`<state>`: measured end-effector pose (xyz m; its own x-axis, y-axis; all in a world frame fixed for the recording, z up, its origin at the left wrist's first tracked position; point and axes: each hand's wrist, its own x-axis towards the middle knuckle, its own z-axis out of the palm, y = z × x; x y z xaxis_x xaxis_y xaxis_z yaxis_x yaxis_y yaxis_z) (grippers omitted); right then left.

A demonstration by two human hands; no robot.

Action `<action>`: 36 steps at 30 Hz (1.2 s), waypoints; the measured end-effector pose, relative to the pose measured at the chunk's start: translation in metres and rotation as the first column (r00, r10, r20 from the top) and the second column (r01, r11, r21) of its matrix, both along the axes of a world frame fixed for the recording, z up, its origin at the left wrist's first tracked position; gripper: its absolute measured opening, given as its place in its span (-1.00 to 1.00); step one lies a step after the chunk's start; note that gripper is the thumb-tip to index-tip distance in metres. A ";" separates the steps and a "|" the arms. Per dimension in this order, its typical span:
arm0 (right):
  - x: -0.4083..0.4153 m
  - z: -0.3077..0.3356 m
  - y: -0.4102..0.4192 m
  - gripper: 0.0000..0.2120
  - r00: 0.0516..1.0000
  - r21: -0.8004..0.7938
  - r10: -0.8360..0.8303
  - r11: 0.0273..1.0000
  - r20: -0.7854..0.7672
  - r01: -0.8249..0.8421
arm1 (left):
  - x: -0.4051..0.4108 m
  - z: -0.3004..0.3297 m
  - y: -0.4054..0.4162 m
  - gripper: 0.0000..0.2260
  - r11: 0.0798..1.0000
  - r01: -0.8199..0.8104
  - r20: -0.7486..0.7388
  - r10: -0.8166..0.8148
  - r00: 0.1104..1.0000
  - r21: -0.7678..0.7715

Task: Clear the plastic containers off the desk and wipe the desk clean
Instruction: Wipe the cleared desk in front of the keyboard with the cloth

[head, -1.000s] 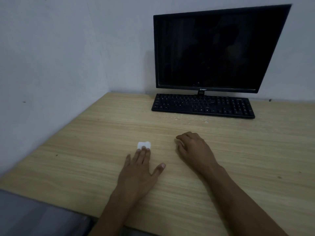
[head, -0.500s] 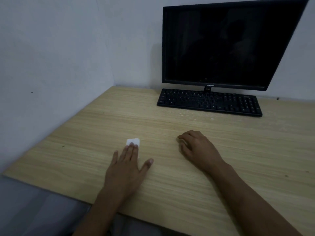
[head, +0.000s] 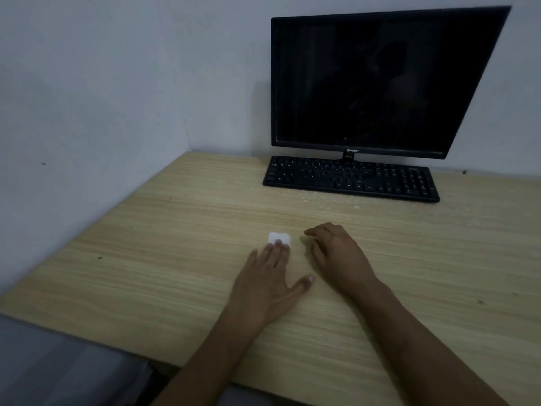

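Pressing down with straight fingers, the left hand (head: 265, 284) is lying flat on the worktop (head: 175, 230), and its fingertips (head: 278, 246) are covering the near part of a small white wipe (head: 278, 237). The wipe is folded into a soft square and is sitting near the middle of the worktop, well apart from every edge. Just beside it, the right hand (head: 339, 256) is resting on the wood with its fingers loosely curled; it is holding nothing.

The worktop is showing a pale wood grain with a smooth, matt surface. Its left edge is running along a plain grey wall (head: 87, 98) up to the far left corner. Between the hands and that left edge a wide bare stretch of wood is lying open. Some small pale crumbs (head: 307, 197) are lying just in front of the keyboard (head: 351, 178). This black, flat keyboard is sitting near the far edge, and a dark monitor (head: 374, 83) with a blank glossy screen is standing behind it against the wall.
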<state>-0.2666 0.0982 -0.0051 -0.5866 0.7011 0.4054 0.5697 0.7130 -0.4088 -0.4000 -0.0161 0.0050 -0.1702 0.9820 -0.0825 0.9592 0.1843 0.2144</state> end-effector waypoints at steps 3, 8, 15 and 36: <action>0.001 -0.001 0.002 -0.73 1.000 -0.016 -0.017 1.000 -0.016 0.017 | 0.026 0.001 -0.010 -0.17 0.995 0.103 0.018 -0.103 0.995 0.016; 0.003 0.001 0.001 -0.73 0.999 0.009 0.036 0.999 0.011 -0.036 | 0.023 0.002 -0.028 -0.16 0.999 0.048 -0.020 -0.048 0.999 -0.013; -0.007 0.006 -0.016 -0.58 0.968 0.067 0.219 0.971 0.123 -0.229 | -0.056 -0.001 -0.053 -0.33 0.966 -0.254 -0.112 0.246 0.963 -0.055; -0.002 0.005 -0.010 -0.72 0.986 0.014 0.140 0.990 0.090 -0.142 | -0.018 -0.002 0.006 -0.35 0.998 -0.069 -0.064 0.068 0.996 -0.010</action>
<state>-0.2689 0.0883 0.0004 -0.7131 0.6011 0.3608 0.4963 0.7963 -0.3459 -0.4183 -0.0102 0.0028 -0.2427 0.9667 -0.0815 0.9558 0.2526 0.1502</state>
